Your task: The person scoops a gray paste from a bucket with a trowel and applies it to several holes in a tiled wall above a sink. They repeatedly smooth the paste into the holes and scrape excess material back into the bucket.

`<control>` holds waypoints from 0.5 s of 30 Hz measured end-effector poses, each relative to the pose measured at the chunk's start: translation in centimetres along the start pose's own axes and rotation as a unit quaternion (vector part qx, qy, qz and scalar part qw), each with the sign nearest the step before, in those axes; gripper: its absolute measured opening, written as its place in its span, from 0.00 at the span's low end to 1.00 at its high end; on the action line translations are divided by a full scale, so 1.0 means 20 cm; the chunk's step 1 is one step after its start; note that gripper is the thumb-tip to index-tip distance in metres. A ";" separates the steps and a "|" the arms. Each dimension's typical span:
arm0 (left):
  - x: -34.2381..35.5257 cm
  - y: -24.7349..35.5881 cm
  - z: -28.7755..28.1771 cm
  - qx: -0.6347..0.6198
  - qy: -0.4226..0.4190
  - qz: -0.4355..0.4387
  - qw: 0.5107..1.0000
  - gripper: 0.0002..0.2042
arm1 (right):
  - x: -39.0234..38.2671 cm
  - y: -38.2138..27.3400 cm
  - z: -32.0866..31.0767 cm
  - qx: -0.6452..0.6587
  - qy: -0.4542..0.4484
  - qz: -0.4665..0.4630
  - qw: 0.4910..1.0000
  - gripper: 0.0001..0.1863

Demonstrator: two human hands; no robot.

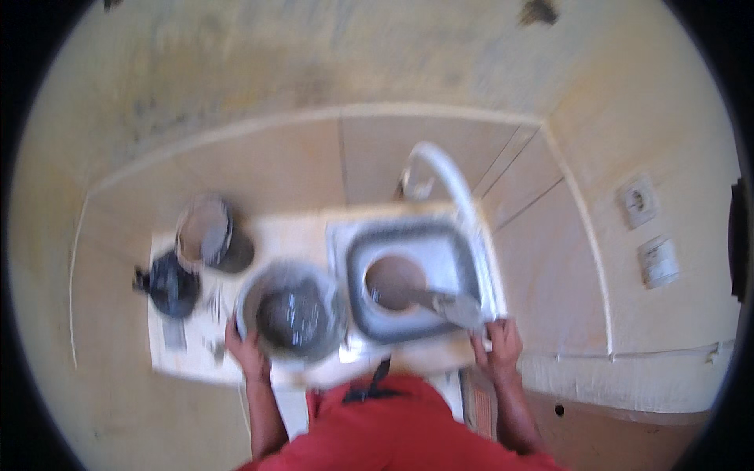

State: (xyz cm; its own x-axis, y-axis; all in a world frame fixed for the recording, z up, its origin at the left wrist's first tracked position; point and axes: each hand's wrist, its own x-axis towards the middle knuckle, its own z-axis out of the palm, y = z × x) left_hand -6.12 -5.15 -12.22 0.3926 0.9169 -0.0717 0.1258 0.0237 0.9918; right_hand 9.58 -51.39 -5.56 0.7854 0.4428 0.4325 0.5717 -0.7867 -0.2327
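Note:
My left hand grips the left side of a grey bucket on the counter, with grey wet material inside. My right hand is at the right front of the steel sink, fingers closed on the end of a flat, greyish, trowel-like tool; its exact kind is blurred. The tool reaches left over a round brown bowl or opening in the sink; which it is I cannot tell. A white curved tap stands over the sink.
At the counter's back left stand a round container and a black object, with small blurred items nearer me. Pale panels line the wall behind. Two sockets are on the right wall. My red-clad body fills the lower middle.

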 end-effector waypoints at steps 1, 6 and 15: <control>0.00 0.01 0.01 -0.004 -0.008 0.020 1.000 0.29 | 0.01 -0.02 -0.03 0.060 0.039 0.052 0.996 0.18; 0.07 0.03 0.05 -0.072 -0.009 -0.009 0.997 0.32 | 0.53 0.13 -0.19 0.074 0.237 -0.008 0.969 0.12; 0.02 0.07 0.11 -0.057 0.002 0.001 0.998 0.32 | 1.85 0.31 -0.46 0.236 0.235 0.078 0.940 0.16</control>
State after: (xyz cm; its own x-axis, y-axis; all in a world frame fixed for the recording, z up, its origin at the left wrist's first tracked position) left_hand -3.80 -5.53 -11.01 0.3886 0.9188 -0.0699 0.0205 0.0672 0.9975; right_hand 40.05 -43.76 17.06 0.7401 0.0129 0.6724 0.5873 -0.4995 -0.6369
